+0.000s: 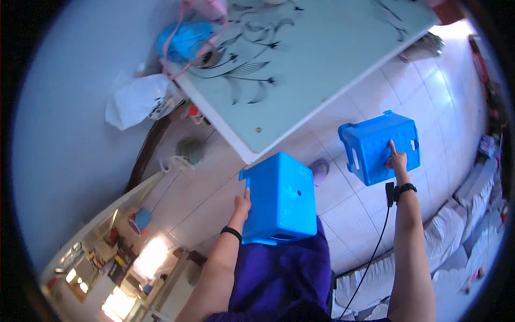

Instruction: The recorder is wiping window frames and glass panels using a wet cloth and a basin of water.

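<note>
My left hand (242,204) grips the side edge of a blue plastic bin (295,193), thumb lying along the rim. This bin is tilted in front of my purple clothing, with a small round hole and a dark slot showing on its outside. Farther right, my right hand (398,161) is on a second blue plastic bin (374,141) and appears to hold it. One digit is stretched flat over the bin's outer face while the others are curled and partly hidden. Cut-out handles show on this second bin, which is also tilted.
A glass-topped table (305,76) with black flower patterns has its near corner just beyond the left bin. A white plastic bag (139,100) hangs by the wall. A purple object (320,171) lies on the tiled floor (342,217). A covered sofa (438,229) lines the right. A black cable (372,257) trails from my right wrist.
</note>
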{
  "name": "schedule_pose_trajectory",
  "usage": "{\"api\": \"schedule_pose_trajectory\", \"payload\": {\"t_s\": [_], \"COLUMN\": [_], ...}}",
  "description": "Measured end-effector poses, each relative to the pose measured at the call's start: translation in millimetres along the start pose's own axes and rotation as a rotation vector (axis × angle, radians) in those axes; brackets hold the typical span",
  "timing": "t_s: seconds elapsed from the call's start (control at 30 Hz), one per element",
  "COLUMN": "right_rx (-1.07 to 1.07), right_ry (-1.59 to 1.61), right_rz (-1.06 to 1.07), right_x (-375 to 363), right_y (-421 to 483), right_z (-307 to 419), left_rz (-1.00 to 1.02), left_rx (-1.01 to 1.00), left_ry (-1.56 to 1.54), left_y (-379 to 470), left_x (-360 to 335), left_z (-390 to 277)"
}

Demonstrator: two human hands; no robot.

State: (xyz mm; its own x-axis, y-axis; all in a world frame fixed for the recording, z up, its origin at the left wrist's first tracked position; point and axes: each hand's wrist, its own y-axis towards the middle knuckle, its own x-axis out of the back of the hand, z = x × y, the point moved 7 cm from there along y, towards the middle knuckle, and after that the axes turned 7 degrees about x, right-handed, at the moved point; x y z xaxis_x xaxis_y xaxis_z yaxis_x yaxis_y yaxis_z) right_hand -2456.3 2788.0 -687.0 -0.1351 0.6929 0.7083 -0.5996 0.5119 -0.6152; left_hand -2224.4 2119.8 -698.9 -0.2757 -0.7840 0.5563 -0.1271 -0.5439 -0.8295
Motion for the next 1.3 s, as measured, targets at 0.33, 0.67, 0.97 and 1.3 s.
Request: {"api": "schedule_pose_trajectory", "payload": {"t_s": [0.33, 0.67, 0.97, 1.3], "right_rx": [0.037, 0.445, 0.956, 1.272], "right_ry": [0.018, -0.159, -0.255, -0.687], "right_rz": [0.134, 0.620, 1.169, 1.396], "right_x": [-190.7, -163.3, -200.4, -226.7], "right_y": [62.8, 47.5, -527.9, -843.2], "right_z": [97.0, 72.4, 312.3, 361.0], "left_rz": [0.058, -0.015, -0.193, -0.298], "left_rx": [0.601, 0.574, 0.356, 0.541], "left_ry": [-1.204, -1.756, -2.059, -2.023], "left_y": [-17.3, -78.2, -200.6, -342.5], "left_x": [33.0, 52.8, 156.8, 220.2], "left_z": [222.5, 277.7, 302.7, 359.4]}}
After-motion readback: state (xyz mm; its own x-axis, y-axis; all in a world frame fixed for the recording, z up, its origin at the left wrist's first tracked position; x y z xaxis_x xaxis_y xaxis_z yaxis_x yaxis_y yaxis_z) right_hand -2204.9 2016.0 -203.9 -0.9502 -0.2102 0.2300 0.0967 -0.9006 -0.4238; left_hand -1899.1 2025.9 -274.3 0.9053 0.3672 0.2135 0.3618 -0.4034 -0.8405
